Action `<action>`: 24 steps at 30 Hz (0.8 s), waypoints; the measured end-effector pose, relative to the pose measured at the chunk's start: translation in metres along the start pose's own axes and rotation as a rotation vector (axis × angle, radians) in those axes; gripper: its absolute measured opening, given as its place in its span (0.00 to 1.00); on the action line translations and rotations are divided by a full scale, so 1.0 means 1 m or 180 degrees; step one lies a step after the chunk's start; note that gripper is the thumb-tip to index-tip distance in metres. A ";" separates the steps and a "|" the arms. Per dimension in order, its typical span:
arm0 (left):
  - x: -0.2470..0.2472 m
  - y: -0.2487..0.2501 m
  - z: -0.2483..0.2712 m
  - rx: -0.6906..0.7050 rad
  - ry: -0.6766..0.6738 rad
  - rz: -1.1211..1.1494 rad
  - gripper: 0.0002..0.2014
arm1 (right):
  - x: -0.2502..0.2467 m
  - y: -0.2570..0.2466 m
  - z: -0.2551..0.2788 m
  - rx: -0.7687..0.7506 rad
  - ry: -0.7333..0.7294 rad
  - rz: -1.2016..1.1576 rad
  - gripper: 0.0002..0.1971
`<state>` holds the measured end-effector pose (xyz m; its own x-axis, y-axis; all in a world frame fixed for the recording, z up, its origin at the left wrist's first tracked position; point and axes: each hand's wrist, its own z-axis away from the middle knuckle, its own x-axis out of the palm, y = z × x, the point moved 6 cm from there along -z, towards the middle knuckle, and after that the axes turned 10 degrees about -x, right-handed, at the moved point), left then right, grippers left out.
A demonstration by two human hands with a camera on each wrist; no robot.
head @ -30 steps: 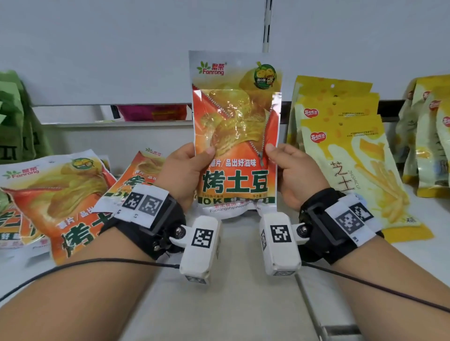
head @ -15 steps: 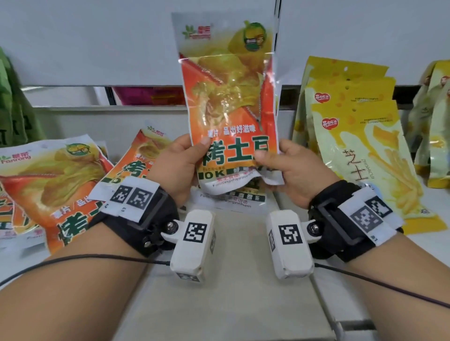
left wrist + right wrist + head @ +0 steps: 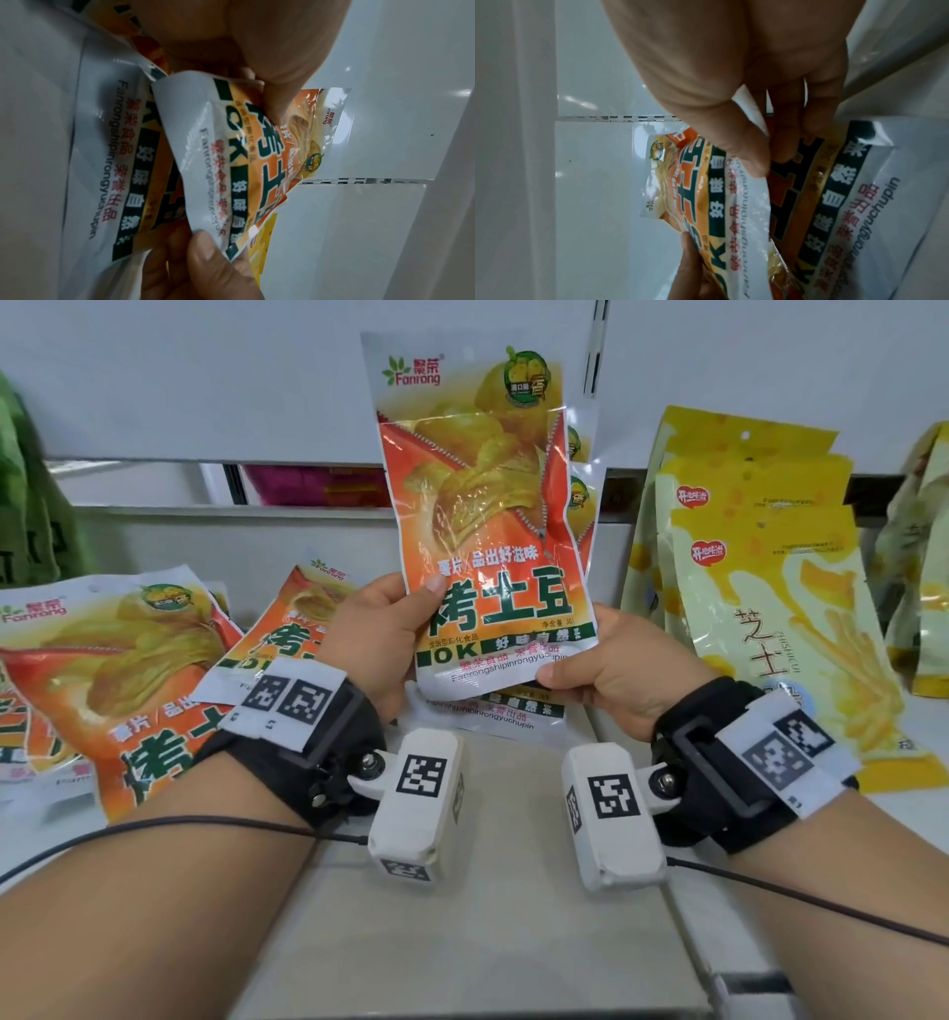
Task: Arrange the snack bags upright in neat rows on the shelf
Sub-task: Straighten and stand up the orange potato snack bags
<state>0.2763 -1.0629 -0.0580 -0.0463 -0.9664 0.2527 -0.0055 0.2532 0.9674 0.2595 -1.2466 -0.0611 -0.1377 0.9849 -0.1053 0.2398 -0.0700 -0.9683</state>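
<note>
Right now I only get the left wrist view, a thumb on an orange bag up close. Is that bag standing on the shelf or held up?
Observer: Held up. The head view shows the left hand and right hand gripping the orange bag by its lower corners.
Visitor: Are any bags already standing?
Observer: Yes, yellow bags lean upright in a row on the right.
Visitor: And on the left?
Observer: There, other orange bags lie flat, overlapping.

Left hand (image 3: 377, 634) and right hand (image 3: 624, 677) holding orange chip bag (image 3: 482, 516) upright, yellow bags (image 3: 760, 588) standing right
</note>
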 end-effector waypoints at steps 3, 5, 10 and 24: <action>0.003 0.000 0.000 -0.0009 -0.0037 0.0048 0.08 | -0.004 -0.004 0.000 -0.0165 0.0047 0.0097 0.21; 0.004 0.000 0.001 -0.0021 -0.0039 0.0059 0.10 | -0.007 -0.007 0.000 -0.0252 0.0081 0.0199 0.20; 0.005 0.000 0.001 0.0024 -0.0030 0.0150 0.10 | -0.011 -0.008 0.000 -0.0388 0.0154 0.0263 0.20; 0.019 0.015 0.015 0.0153 -0.0251 0.0483 0.29 | 0.007 -0.038 0.011 -0.1099 0.0103 0.0111 0.21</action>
<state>0.2606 -1.0764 -0.0389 -0.1285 -0.9111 0.3917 -0.0403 0.3995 0.9159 0.2388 -1.2385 -0.0275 -0.0946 0.9877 -0.1244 0.5555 -0.0513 -0.8299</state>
